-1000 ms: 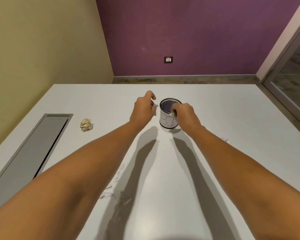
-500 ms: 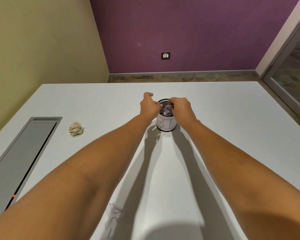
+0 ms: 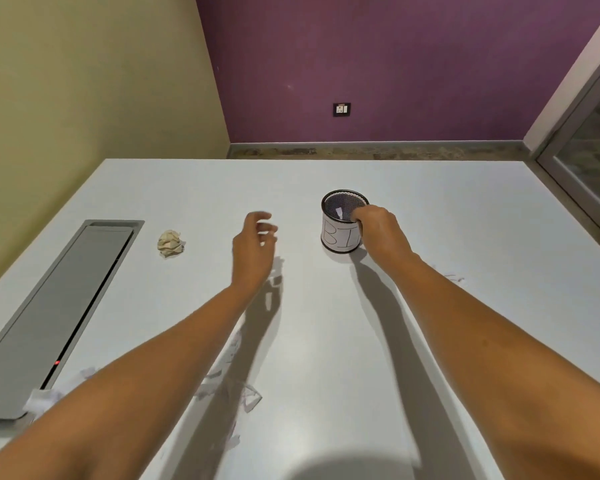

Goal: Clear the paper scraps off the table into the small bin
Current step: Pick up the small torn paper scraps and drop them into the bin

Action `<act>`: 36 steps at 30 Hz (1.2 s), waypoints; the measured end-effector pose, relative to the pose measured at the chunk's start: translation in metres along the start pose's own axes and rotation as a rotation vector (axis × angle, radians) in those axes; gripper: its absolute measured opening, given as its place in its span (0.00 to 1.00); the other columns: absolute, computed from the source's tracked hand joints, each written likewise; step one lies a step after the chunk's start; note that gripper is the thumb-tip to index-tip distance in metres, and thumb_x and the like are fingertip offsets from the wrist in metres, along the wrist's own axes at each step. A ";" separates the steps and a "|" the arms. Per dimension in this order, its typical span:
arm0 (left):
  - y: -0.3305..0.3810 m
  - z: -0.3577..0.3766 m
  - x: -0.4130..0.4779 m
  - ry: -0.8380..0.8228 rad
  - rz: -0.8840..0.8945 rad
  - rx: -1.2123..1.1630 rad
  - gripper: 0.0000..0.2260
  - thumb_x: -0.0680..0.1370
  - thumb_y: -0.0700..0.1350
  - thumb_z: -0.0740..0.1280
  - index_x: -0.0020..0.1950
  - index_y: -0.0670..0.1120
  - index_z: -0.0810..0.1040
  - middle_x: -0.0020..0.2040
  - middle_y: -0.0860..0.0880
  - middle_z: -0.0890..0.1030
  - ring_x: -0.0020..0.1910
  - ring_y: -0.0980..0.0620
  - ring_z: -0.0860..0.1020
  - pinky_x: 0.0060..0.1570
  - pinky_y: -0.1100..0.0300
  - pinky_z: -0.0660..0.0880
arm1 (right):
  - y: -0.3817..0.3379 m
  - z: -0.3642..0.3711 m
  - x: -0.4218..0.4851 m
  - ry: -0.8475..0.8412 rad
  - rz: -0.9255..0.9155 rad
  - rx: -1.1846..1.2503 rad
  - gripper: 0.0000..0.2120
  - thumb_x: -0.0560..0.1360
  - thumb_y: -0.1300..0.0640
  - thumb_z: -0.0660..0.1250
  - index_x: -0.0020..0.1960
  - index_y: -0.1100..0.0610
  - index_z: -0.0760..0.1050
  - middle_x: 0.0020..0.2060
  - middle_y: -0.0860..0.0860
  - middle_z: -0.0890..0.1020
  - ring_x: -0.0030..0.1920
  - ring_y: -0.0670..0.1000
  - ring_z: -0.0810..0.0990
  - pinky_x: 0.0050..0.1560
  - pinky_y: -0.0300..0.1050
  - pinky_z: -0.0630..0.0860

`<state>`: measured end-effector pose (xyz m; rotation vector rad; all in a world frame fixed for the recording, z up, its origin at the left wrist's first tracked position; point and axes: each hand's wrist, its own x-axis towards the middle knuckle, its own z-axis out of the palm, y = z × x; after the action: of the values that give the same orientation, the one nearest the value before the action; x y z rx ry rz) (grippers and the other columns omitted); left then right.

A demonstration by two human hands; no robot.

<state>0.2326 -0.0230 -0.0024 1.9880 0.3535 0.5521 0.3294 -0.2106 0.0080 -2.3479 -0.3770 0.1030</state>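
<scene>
— Purple and yellow-green walls are meeting in the corner behind a white table (image 3: 430,341), right? Where is the small bin (image 3: 342,223) sitting?

— Toward the far middle of the table, upright. It is a black mesh cup with a white label; the right hand (image 3: 381,233) is covering the label's end, so only "BI" is showing.

— Is that hand gripping it?

— Its fingers are curling over the near right rim and clasping the bin's side. One white scrap (image 3: 339,213) is showing inside the mesh.

— And the left hand (image 3: 255,244)?

— Hovering above the table, well left of the bin, fingers loosely spread and blurred. I cannot tell whether it is holding anything.

— What is lying around?

— A crumpled paper ball (image 3: 169,242) is sitting left of that hand, beside a grey recessed hatch (image 3: 49,323). Thin paper scraps (image 3: 229,389) are lying near the left forearm, partly hidden under it and in shadow; a few faint ones (image 3: 452,277) are peeking out beside the right forearm
</scene>
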 end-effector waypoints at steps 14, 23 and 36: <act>-0.082 -0.127 -0.122 0.195 -0.264 0.311 0.08 0.76 0.34 0.62 0.54 0.38 0.76 0.53 0.39 0.81 0.46 0.47 0.78 0.48 0.55 0.73 | 0.048 0.072 -0.138 0.030 -0.070 -0.316 0.09 0.74 0.67 0.59 0.47 0.63 0.78 0.49 0.60 0.81 0.54 0.58 0.77 0.53 0.51 0.73; -0.092 -0.125 -0.126 -0.076 -0.423 0.519 0.13 0.72 0.39 0.70 0.56 0.39 0.78 0.52 0.39 0.80 0.54 0.42 0.76 0.54 0.53 0.71 | 0.062 0.090 -0.180 0.017 0.110 -0.441 0.22 0.80 0.50 0.51 0.74 0.50 0.57 0.75 0.51 0.57 0.76 0.52 0.53 0.74 0.56 0.48; -0.084 -0.113 -0.101 -0.089 -0.498 0.617 0.05 0.70 0.39 0.72 0.35 0.40 0.79 0.40 0.44 0.81 0.40 0.45 0.76 0.39 0.58 0.69 | 0.061 0.091 -0.181 0.051 0.124 -0.456 0.22 0.80 0.49 0.52 0.73 0.50 0.58 0.75 0.50 0.59 0.75 0.51 0.55 0.74 0.56 0.49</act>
<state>0.0865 0.0535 -0.0553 2.3712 1.0241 0.0256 0.1545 -0.2455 -0.1067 -2.8185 -0.2479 0.0154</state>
